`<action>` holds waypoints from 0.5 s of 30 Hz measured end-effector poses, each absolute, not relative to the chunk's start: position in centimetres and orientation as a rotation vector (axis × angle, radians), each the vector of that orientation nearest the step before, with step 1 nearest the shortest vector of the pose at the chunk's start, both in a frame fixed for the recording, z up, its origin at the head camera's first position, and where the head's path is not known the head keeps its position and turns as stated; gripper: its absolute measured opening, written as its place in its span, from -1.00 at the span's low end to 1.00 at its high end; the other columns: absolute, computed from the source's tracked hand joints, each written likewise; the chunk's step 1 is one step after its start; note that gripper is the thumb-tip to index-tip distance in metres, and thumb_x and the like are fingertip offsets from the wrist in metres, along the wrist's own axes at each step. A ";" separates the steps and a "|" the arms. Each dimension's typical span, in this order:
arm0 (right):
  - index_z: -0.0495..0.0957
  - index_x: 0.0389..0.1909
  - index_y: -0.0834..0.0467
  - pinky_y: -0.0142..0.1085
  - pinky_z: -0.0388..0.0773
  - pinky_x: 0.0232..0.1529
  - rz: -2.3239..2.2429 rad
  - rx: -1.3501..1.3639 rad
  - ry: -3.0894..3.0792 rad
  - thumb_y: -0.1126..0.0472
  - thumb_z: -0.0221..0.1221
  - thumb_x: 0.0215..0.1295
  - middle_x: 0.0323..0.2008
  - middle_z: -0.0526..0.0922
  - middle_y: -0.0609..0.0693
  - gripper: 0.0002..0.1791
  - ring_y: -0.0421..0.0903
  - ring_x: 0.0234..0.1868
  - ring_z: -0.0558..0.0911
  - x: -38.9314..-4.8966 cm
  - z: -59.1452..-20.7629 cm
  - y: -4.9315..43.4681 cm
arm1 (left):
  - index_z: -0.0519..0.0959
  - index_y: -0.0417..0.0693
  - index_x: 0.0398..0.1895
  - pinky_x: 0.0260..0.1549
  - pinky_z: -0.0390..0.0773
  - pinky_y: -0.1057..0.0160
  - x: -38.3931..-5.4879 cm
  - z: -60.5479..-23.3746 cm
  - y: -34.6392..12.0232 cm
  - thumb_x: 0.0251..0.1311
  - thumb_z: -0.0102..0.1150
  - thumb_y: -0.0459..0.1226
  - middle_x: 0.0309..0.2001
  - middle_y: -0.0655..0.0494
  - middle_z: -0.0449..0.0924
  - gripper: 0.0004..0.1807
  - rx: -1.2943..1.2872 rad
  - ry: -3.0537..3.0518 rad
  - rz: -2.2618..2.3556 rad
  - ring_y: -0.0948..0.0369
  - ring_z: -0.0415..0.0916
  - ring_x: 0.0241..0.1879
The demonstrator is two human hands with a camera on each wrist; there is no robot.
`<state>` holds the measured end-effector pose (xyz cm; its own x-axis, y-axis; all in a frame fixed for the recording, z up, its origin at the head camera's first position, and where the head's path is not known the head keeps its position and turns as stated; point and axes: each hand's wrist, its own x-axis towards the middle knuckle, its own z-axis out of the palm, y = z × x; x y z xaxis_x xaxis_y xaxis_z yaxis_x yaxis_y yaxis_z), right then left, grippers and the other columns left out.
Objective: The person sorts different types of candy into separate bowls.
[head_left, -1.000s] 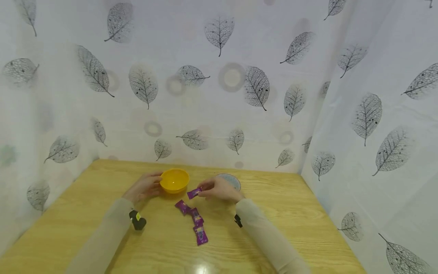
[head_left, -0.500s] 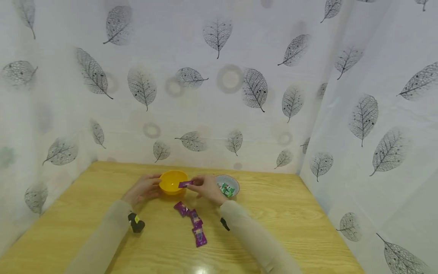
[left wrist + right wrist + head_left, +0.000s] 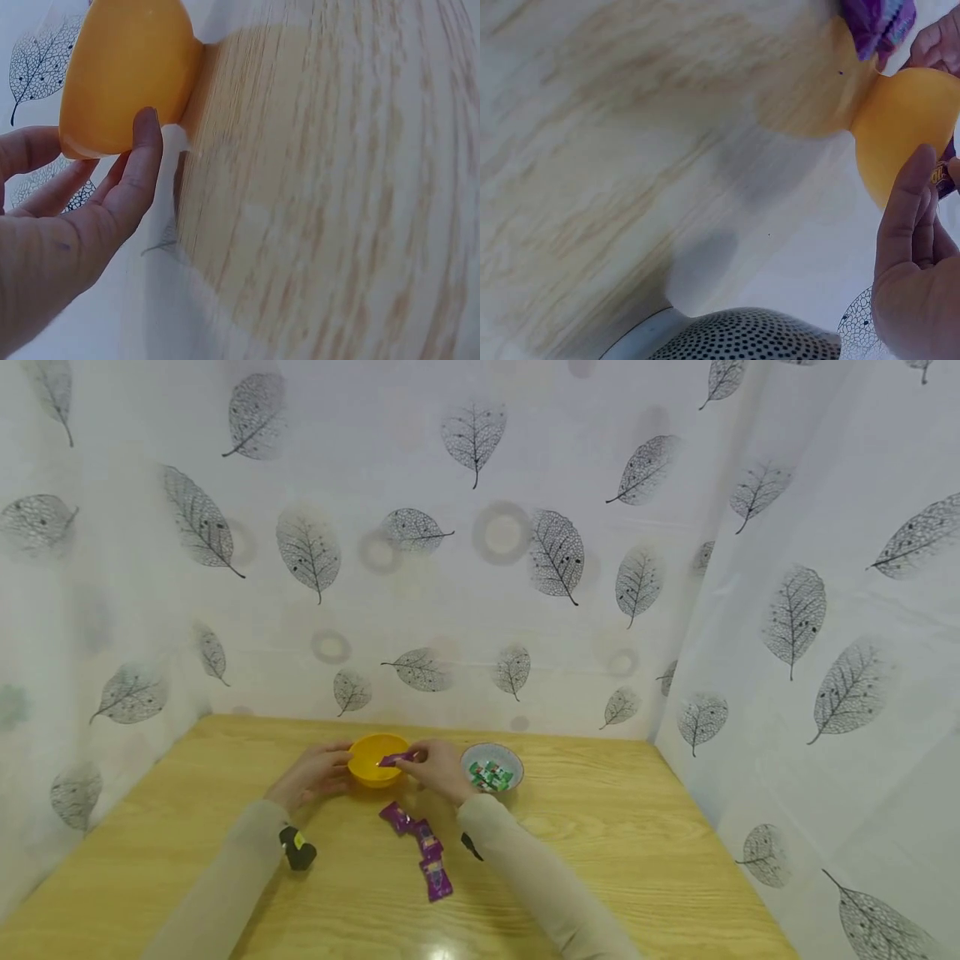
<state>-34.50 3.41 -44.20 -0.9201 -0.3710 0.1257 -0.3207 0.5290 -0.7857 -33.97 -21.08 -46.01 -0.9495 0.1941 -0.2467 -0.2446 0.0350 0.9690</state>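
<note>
Nearest, three loose purple packets [image 3: 427, 840] are left in a bent row on the worktop [image 3: 570, 877]. Beyond them, the yellow bowl [image 3: 374, 780] is gripped at its left side by the left hand [image 3: 315, 772]. By the right hand [image 3: 441, 768] a held purple packet [image 3: 392, 761] is pinched — carried, within the last second, from beside the bowl to over its opening; the transfer is judged nearly complete, release not yet made. Its long axis is laid roughly left to right, the free end pointed leftward across the bowl. Rightward, a pale bowl [image 3: 491, 752] of green packets [image 3: 491, 776] has been uncovered.
</note>
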 end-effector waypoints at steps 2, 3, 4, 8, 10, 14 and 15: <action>0.67 -0.14 0.12 -0.37 0.56 -0.61 -1.355 -0.608 2.702 0.02 0.26 0.30 -0.38 0.71 0.09 -0.73 0.06 -0.53 0.69 -34.6 -44.3 3.3 | 0.00 -0.28 0.51 0.15 0.56 0.04 -34.0 -46.0 -21.0 0.50 -0.13 -0.23 0.44 -0.37 0.11 -0.37 -0.048 2.007 1.985 0.14 0.53 0.04; 0.67 -0.15 0.11 -0.38 0.55 -0.62 -1.354 -0.603 2.704 0.02 0.26 0.30 -0.39 0.71 0.09 -0.74 0.07 -0.52 0.69 -34.6 -44.3 3.2 | 0.00 -0.28 0.51 0.16 0.56 0.04 -33.9 -45.9 -21.0 0.50 -0.14 -0.23 0.45 -0.37 0.10 -0.37 -0.044 2.010 1.980 0.13 0.52 0.05; 0.67 -0.16 0.11 -0.40 0.53 -0.63 -1.352 -0.597 2.705 0.03 0.26 0.30 -0.39 0.71 0.09 -0.76 0.07 -0.52 0.69 -34.6 -44.4 3.2 | 0.00 -0.27 0.51 0.16 0.55 0.04 -33.9 -45.9 -21.0 0.50 -0.14 -0.23 0.45 -0.37 0.10 -0.37 -0.040 2.010 1.979 0.13 0.52 0.07; 0.68 -0.18 0.08 -0.41 0.52 -0.63 -1.356 -0.583 2.716 0.01 0.27 0.29 -0.42 0.69 0.05 -0.76 0.00 -0.56 0.67 -34.6 -44.3 3.2 | 0.01 -0.27 0.51 0.14 0.57 0.07 -33.9 -46.0 -21.1 0.50 -0.14 -0.22 0.45 -0.36 0.10 -0.37 -0.039 2.033 1.967 0.14 0.52 0.06; 0.68 -0.14 0.09 -0.40 0.52 -0.63 -1.354 -0.587 2.722 0.01 0.27 0.29 -0.43 0.68 0.03 -0.73 -0.08 -0.60 0.63 -34.6 -44.3 3.2 | 0.01 -0.28 0.51 0.12 0.59 0.10 -34.0 -46.0 -21.2 0.50 -0.14 -0.23 0.45 -0.36 0.11 -0.38 -0.036 2.037 1.966 0.16 0.52 0.05; 0.59 0.08 0.18 -0.42 0.58 -0.57 -1.329 -0.612 2.746 -0.01 0.27 0.28 -0.36 0.73 0.02 -0.55 -0.18 -0.61 0.62 -34.6 -44.2 3.3 | -0.01 -0.29 0.51 0.10 0.60 0.11 -34.0 -46.1 -21.2 0.50 -0.15 -0.23 0.44 -0.38 0.11 -0.37 -0.015 2.037 1.963 0.19 0.53 0.02; 0.56 0.13 0.20 -0.41 0.59 -0.55 -1.325 -0.616 2.746 0.00 0.27 0.28 -0.34 0.74 0.03 -0.51 -0.17 -0.60 0.63 -34.6 -44.3 3.4 | 0.00 -0.29 0.51 0.10 0.60 0.12 -34.0 -46.1 -21.2 0.50 -0.15 -0.23 0.44 -0.38 0.12 -0.38 -0.017 2.036 1.965 0.18 0.53 0.03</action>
